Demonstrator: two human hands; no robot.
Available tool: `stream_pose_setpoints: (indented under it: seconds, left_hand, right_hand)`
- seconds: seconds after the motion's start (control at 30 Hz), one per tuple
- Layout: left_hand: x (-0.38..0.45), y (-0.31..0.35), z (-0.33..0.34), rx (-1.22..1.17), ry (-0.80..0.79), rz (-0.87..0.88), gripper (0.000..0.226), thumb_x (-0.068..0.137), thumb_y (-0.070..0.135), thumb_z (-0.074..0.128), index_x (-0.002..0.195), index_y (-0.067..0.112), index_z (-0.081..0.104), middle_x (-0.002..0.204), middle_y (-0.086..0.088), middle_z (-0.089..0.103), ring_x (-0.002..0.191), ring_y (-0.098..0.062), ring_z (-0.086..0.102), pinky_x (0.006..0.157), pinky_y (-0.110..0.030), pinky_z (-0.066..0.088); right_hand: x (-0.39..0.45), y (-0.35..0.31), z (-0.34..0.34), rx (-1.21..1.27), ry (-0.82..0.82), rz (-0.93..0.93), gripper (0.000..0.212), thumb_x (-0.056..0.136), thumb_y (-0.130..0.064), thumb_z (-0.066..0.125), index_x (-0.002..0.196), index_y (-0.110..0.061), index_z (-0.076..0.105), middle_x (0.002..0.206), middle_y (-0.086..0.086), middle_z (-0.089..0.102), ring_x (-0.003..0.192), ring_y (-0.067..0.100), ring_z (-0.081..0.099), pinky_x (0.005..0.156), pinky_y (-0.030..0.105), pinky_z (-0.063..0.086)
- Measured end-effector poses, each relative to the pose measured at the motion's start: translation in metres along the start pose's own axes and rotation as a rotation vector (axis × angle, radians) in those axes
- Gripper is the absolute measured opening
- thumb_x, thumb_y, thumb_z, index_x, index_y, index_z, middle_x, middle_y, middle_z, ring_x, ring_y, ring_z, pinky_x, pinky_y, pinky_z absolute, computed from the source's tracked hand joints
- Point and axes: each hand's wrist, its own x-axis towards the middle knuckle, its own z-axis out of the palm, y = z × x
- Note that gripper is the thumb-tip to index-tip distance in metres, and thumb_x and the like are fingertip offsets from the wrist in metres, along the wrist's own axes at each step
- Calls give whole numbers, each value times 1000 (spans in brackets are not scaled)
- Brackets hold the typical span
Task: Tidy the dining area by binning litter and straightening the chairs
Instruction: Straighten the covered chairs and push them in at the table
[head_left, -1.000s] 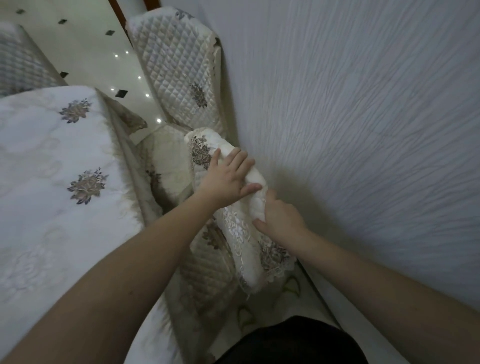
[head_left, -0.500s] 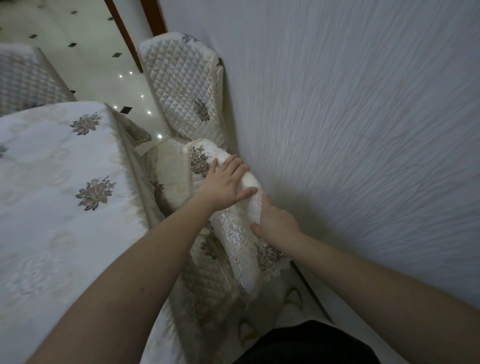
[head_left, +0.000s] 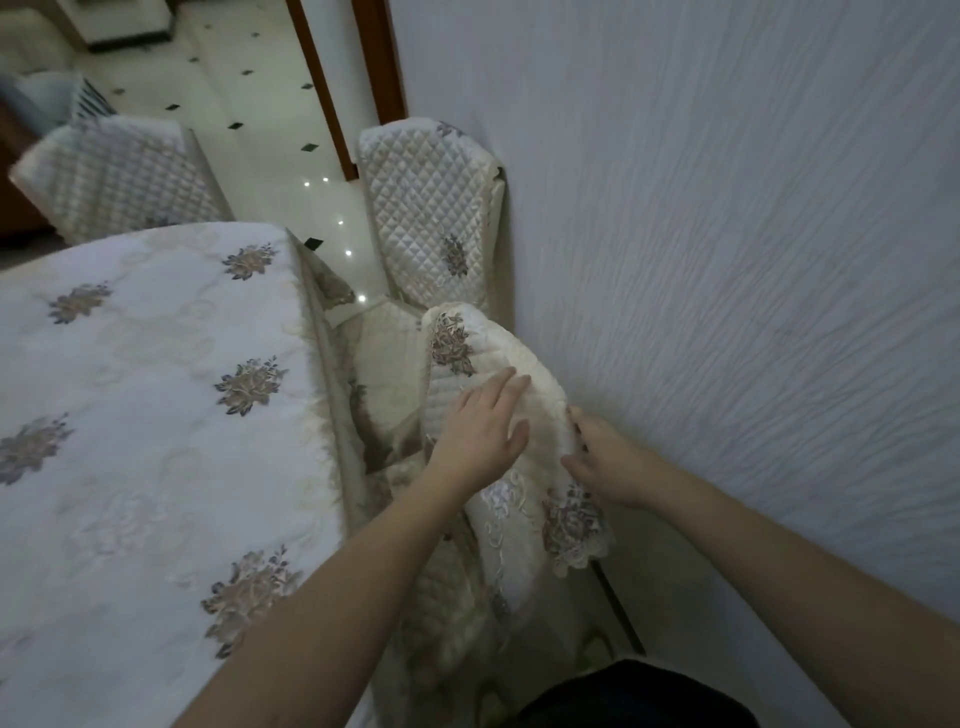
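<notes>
Beside the wall (head_left: 727, 260), left hand (head_left: 480, 431) lies flat, right hand (head_left: 605, 457) grips chair cover (head_left: 524, 519).

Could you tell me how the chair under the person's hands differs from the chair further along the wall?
The near chair has its back leaning toward the table, while the far chair stands upright against the wall. The left hand rests on the near chair and the right hand grips its edge; nothing touches the far chair. Both wear cream quilted covers with floral embroidery.
</notes>
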Motion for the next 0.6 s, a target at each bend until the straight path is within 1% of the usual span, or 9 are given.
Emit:
stream_pose_setpoints:
  seconds: [0.07,0.17,0.27,0.3,0.37,0.4,0.47,0.53,0.6]
  left_hand:
    - [-10,5,-1,-18,74,-51,54,92,35,44,141,14,38,148,-9,40,133,-25,41,105,-43,38]
    - [-23,20,1,-3,123,-128,54,90,33,46,140,12,40,145,-12,43,128,-28,46,100,-45,42]
    - [-33,42,6,35,93,-226,58,91,39,43,143,15,34,149,-10,37,127,-30,46,100,-44,40]
    - [-35,51,9,46,68,-272,61,91,43,40,145,16,31,152,-10,33,130,-31,43,102,-45,37]
    - [-39,73,20,46,-10,-382,72,89,54,32,150,17,21,158,-11,21,139,-33,30,109,-50,30]
    - [-41,84,28,30,-44,-437,78,87,59,30,151,17,15,159,-11,15,143,-33,23,111,-52,27]
    - [-42,104,45,-5,-110,-534,92,83,66,33,153,16,3,160,-12,8,145,-31,16,112,-53,25]
    - [-45,114,63,-68,-179,-628,106,75,73,39,151,22,-14,160,-11,6,145,-27,18,110,-50,30]
    - [-48,119,74,-207,-159,-704,110,70,71,47,147,34,-23,157,-12,19,138,-28,32,102,-49,40]
  right_hand:
    - [9,-5,-9,13,69,-21,68,94,-39,49,149,-15,19,145,10,39,129,25,43,106,39,36]
    - [30,-13,-30,27,175,-49,64,95,-40,47,148,-12,24,144,13,39,129,25,42,107,41,35]
    - [57,-25,-44,25,190,-129,65,95,-38,48,148,-13,23,146,13,36,132,25,39,109,39,32]
    - [66,-30,-48,25,179,-146,65,94,-36,50,148,-12,22,146,13,35,133,26,37,109,38,31]
    - [84,-39,-51,26,133,-159,70,92,-36,53,149,-13,19,148,15,32,134,28,35,108,37,30]
    - [93,-43,-50,31,97,-152,74,91,-37,55,150,-14,16,149,15,31,134,30,35,108,37,31]
    - [107,-46,-45,45,20,-121,84,86,-42,60,151,-18,11,148,16,34,131,33,40,105,38,37]
    - [114,-48,-36,61,-27,-68,92,82,-41,64,151,-22,7,137,17,48,118,35,52,94,37,45]
    - [117,-47,-29,62,-16,-27,93,78,-35,63,150,-24,5,123,15,59,102,34,60,84,36,50]
